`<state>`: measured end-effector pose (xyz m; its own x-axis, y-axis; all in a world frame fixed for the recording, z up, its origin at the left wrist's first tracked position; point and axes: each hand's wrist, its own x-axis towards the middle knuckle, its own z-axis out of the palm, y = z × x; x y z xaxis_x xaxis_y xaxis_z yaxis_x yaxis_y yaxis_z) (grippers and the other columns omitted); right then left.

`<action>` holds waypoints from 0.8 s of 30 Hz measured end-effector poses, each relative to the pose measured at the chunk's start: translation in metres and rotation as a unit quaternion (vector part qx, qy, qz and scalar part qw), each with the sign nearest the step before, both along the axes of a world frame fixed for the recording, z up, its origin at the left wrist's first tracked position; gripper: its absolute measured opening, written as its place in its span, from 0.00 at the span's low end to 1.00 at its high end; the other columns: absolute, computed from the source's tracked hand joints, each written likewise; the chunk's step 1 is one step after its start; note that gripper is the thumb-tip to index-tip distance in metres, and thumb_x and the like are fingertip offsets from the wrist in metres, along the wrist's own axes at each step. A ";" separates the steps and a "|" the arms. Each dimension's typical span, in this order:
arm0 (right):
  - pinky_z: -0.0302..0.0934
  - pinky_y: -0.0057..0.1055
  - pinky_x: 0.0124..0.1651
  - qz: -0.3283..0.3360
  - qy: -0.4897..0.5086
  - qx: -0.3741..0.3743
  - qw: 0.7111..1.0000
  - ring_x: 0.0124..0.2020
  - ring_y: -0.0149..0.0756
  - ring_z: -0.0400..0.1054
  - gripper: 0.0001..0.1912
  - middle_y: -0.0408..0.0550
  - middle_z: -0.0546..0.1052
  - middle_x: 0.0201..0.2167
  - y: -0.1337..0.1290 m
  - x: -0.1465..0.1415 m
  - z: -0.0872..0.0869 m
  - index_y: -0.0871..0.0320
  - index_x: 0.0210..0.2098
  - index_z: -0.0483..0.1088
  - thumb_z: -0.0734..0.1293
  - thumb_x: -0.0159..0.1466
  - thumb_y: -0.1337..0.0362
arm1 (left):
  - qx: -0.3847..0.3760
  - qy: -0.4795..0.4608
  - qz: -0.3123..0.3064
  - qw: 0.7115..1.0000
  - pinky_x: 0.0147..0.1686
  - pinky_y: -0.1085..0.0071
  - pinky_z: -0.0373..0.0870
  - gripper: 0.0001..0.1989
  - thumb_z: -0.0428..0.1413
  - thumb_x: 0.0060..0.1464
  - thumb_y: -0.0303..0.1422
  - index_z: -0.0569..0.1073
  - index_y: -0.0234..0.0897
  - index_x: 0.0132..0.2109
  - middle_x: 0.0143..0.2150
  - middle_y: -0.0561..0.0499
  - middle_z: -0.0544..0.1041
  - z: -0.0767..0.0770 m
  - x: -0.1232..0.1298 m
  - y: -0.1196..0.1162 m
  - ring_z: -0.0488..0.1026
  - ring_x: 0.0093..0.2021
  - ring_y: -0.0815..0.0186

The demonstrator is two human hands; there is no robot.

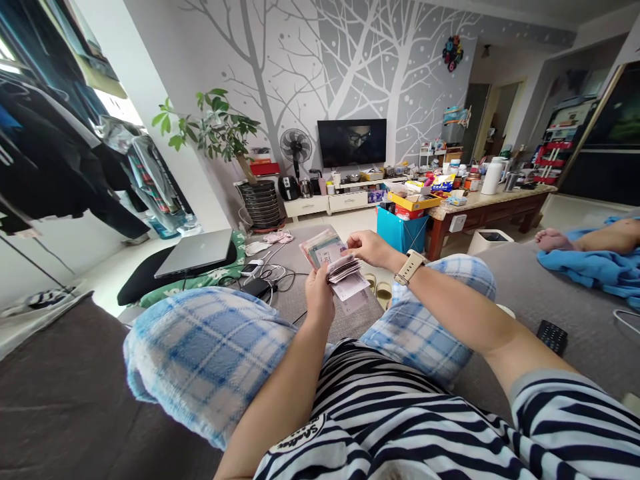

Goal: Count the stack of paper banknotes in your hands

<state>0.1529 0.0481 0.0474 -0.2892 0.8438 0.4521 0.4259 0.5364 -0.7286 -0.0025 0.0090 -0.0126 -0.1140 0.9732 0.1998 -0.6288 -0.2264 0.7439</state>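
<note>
From my feed, the far left shows dark clothes (45,167) hanging by a bright window. Next comes a closed grey laptop (196,253) lying on a black cushion (145,280), with a potted plant (215,130) standing behind it against the tree-patterned wall. A tangle of cables (270,275) lies just beside the laptop on the grey sofa (65,400).

Moving toward the middle, my left hand (320,293) is raised above my knees in blue plaid trousers (210,353). It is clenched round the lower end of a stack of banknotes (336,267), thumb pressed against the paper, so the notes fan upward and to the left. My right hand (367,248), with a beige wristwatch (409,267) on its wrist, meets the stack from the right; its fingertips pinch the upper edge of the top notes. The stack hangs in the air between both hands.

Behind them stand a fan (295,147) and a dark television (351,142). Further right is a cluttered wooden table (490,203). A black remote (551,337) lies on the sofa, and another person's bare foot (550,239) rests on a blue blanket (590,267).
</note>
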 end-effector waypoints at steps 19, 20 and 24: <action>0.53 0.28 0.30 -0.006 0.020 0.018 1.000 0.26 0.30 0.60 0.19 0.40 0.69 0.21 -0.006 -0.001 0.005 0.59 0.25 0.69 0.71 0.53 0.49 | -0.013 0.045 0.013 0.999 0.31 0.71 0.68 0.16 0.66 0.42 0.40 0.75 0.34 0.34 0.30 0.52 0.77 0.000 0.000 0.000 0.73 0.29 0.66; 0.52 0.28 0.30 -0.005 0.018 0.019 1.000 0.26 0.30 0.60 0.19 0.40 0.69 0.21 -0.006 -0.001 0.004 0.59 0.25 0.68 0.71 0.53 0.49 | -0.014 0.044 0.014 0.999 0.31 0.71 0.68 0.16 0.66 0.42 0.41 0.75 0.34 0.34 0.30 0.52 0.77 0.001 0.000 -0.001 0.73 0.29 0.66; 0.51 0.28 0.30 0.001 0.012 0.026 1.000 0.26 0.30 0.59 0.18 0.41 0.70 0.22 -0.005 -0.001 0.003 0.60 0.26 0.69 0.69 0.56 0.49 | -0.009 0.035 0.004 0.999 0.33 0.69 0.69 0.17 0.66 0.41 0.41 0.76 0.34 0.36 0.32 0.50 0.77 0.000 0.001 -0.002 0.74 0.30 0.65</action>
<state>0.1521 0.0432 0.0504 -0.2796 0.8180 0.5026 0.4065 0.5752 -0.7099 -0.0017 0.0075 -0.0123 -0.1091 0.9757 0.1900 -0.5734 -0.2178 0.7898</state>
